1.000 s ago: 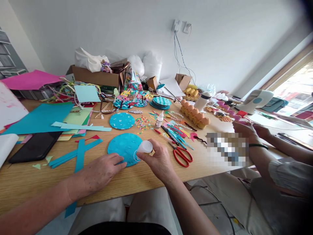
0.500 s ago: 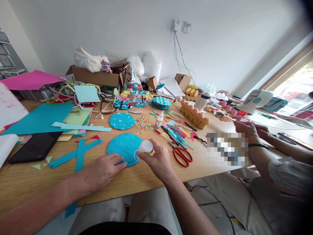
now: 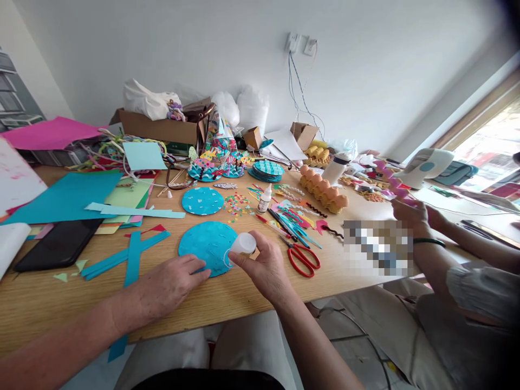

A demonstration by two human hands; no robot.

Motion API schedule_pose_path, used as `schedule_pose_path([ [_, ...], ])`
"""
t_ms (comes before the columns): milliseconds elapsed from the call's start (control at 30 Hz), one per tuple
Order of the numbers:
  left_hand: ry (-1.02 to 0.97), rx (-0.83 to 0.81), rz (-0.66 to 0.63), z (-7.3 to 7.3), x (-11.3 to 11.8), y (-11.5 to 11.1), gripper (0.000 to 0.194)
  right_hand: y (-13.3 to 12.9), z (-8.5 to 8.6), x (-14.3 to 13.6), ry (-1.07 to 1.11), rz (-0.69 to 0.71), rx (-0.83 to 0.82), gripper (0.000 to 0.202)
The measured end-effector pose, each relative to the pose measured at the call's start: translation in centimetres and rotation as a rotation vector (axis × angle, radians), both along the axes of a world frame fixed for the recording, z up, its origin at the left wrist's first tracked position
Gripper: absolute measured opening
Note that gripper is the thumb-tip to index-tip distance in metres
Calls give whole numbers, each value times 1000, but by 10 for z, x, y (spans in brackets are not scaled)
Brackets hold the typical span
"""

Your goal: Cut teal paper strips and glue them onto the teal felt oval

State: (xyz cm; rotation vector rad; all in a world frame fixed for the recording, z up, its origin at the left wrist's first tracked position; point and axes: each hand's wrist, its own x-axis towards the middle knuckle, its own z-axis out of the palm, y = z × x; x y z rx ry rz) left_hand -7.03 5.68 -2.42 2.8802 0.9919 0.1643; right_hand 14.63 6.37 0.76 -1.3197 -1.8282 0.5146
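Note:
A round blue disc [image 3: 205, 241] with small bits stuck on its face lies on the table before me. My left hand [image 3: 173, 283] rests at its lower left edge, fingers stretched out and fingertips touching the rim. In my right hand [image 3: 266, 271] is a white glue bottle [image 3: 245, 244], gripped between thumb and fingers. It is tipped over the disc's right edge with its base toward me; its nozzle is hidden. A thin white loop shows at the rim beside my thumb. Red-handled scissors [image 3: 303, 259] lie right of this hand.
Blue paper strips [image 3: 134, 260] and a black phone [image 3: 60, 246] lie left. Behind are another blue disc [image 3: 202, 200], confetti [image 3: 236, 205] and a standing glue bottle [image 3: 265, 199]. An orange egg carton [image 3: 324, 190] sits right. A co-worker's hands [image 3: 412, 216] hold a pink egg-carton strip [image 3: 392, 181].
My right hand and the glue bottle have shifted very slightly right along the disc's edge. My left hand stays put. The co-worker's pink egg-carton strip has been raised and tilted.

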Motion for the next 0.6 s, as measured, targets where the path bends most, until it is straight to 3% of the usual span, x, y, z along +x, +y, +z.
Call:
schedule_pose_path([
  [600, -13, -21, 47, -1, -1, 0, 39, 2, 2, 0, 25, 26, 3, 26],
])
